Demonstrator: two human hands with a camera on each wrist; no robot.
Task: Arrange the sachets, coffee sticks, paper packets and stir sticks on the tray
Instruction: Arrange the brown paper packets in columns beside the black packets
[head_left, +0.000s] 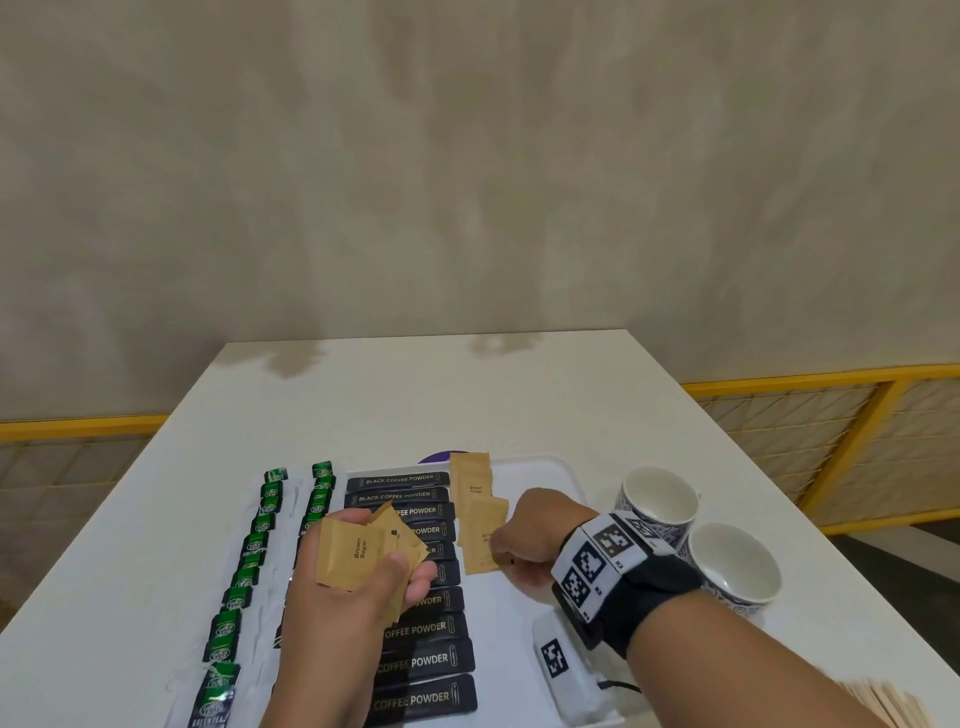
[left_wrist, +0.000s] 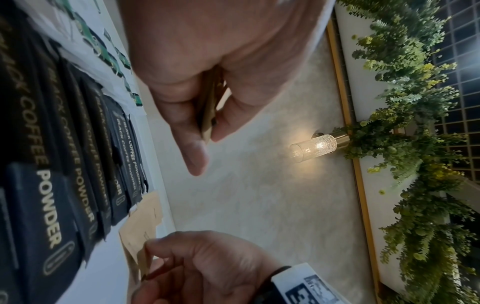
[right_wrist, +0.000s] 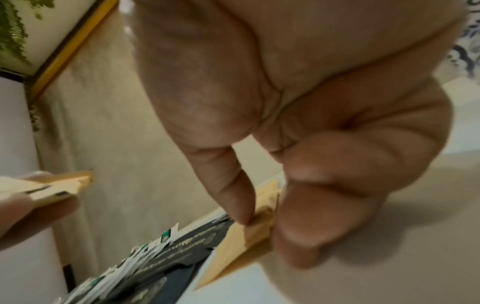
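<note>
My left hand (head_left: 400, 571) grips a fanned stack of brown sugar paper packets (head_left: 358, 556) above the black coffee sticks (head_left: 421, 660), which lie in a column on the white tray (head_left: 550, 467). In the left wrist view the stack (left_wrist: 209, 115) sits edge-on between thumb and fingers. My right hand (head_left: 501, 545) pinches the lowest packet (head_left: 483, 535) of a short column of brown sugar packets (head_left: 470, 478) to the right of the coffee sticks. In the right wrist view thumb and forefinger (right_wrist: 259, 222) hold that packet (right_wrist: 233, 246), its edge lifted. Green tea sachets (head_left: 260, 525) lie in two rows at the left.
Two white and blue cups (head_left: 660, 499) (head_left: 732, 566) stand right of the tray. Wooden stir sticks (head_left: 883, 701) lie at the bottom right. A white tagged block (head_left: 561, 665) sits on the tray's near right part. A purple object (head_left: 447, 457) shows behind the tray. A yellow railing (head_left: 831, 379) runs behind the table.
</note>
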